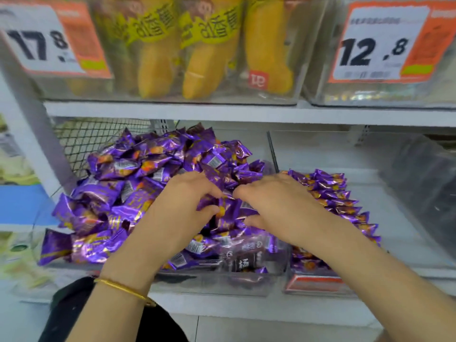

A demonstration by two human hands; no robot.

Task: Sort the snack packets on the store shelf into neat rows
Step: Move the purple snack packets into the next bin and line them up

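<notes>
On the lower shelf (407, 218) there is a clear bin (222, 285) at the front edge, and it is full of shiny purple snack packets. On the left side of the bin they lie in a messy heap (118, 193). Some lie flat, some stick up, and their long sides point every which way. The heap is highest near the back of the shelf, by a black wire net (93, 141). On the right side of the bin wall there is a neat row (338, 201) of the same packets. They stand on edge, pressed close, one behind the next. The row runs from the front edge of the shelf toward the back, and the spiky ends stick out to the right. Both hands are in the middle, at the right side of the heap, just beside the neat row. The left hand (182, 201) has its fingers and thumb curled round a small bunch of packets (227, 213). The right hand (278, 206) curls its fingers and thumb round the same bunch from the other side. The fingertips of the two hands nearly meet. The hands hide most of the bunch, so I cannot tell which way those packets point. A gold bangle (123, 290) sits on the left wrist. On the shelf above, yellow packets (209, 58) stand upright in a clear box, between two price tags (377, 45).
</notes>
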